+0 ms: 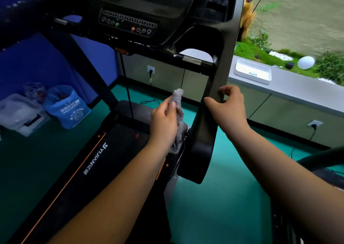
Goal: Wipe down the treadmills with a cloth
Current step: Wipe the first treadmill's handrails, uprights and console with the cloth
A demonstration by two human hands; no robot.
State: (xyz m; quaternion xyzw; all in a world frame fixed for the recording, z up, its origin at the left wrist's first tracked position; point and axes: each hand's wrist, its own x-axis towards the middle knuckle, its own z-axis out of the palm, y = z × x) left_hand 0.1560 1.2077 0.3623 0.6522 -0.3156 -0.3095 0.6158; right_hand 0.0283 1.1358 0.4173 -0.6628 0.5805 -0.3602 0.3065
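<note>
A black treadmill fills the view, with its button console [128, 23] at the top and its belt deck [89, 161] running down to the lower left. My left hand [163, 120] grips a crumpled grey cloth [178, 100], held in the air just left of the right handrail [206, 128]. My right hand [228, 106] grips that handrail, thumb on its inner side and fingers curled over its outer edge. The cloth's lower end hangs behind my left wrist.
A blue bag [67, 107] and a clear plastic box [20, 113] sit on the green floor at left. A grey counter [301, 92] with a white tray [253, 71] runs along the right. Wall sockets [150, 70] with cords are below. Another dark machine's curved edge [320, 156] shows at lower right.
</note>
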